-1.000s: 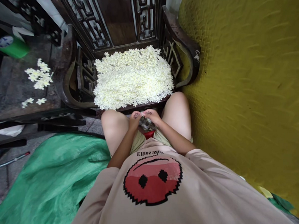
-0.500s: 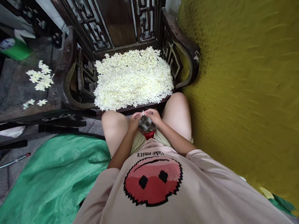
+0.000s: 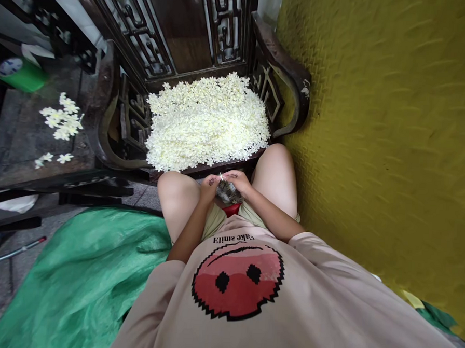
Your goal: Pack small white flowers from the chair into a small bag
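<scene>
Between my knees, my left hand [image 3: 209, 186] and my right hand [image 3: 237, 180] meet at the fingertips. Both are closed in a pinch on one small white flower [image 3: 221, 177], whose details are too small to make out. Just beyond them, a thick heap of white flowers [image 3: 209, 123] covers the seat of a dark carved wooden chair [image 3: 295, 89]. Under my hands, partly hidden by them, is something greyish and glossy, perhaps a clear bag [image 3: 228, 193].
Left of the chair, a dark wooden table [image 3: 14, 136] bears a small cluster of white flowers [image 3: 66, 118] and a green roll [image 3: 25, 75]. A green sheet [image 3: 83, 270] bulges beside my left leg. A yellow textured wall [image 3: 387, 125] stands close on the right.
My hands stay together in the same place, with only a slight shift of the fingers and the flower between them. The heap on the chair looks the same.
</scene>
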`<state>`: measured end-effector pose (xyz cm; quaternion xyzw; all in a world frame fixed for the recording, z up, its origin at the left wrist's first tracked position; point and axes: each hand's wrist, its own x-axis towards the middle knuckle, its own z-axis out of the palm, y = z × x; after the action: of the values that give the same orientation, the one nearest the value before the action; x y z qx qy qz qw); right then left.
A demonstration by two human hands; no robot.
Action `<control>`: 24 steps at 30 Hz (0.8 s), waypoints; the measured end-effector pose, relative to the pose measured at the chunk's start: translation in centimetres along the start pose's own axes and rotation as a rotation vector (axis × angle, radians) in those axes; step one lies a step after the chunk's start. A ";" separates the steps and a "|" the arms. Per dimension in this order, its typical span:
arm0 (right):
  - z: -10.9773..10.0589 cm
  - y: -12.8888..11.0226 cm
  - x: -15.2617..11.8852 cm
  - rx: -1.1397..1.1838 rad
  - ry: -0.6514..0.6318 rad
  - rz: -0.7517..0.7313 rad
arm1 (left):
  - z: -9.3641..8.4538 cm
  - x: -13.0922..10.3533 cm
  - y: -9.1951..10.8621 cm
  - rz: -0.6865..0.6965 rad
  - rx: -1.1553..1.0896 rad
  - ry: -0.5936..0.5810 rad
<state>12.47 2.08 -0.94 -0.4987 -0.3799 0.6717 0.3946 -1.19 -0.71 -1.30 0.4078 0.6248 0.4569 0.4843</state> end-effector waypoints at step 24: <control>-0.1 0.8 0.4 -0.048 -0.019 -0.038 | 0.0 0.7 -0.4 -0.276 -0.210 -0.050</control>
<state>12.41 2.11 -1.86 -0.4944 -0.4092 0.6593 0.3918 -1.35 -0.11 -1.84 0.2766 0.6113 0.4385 0.5979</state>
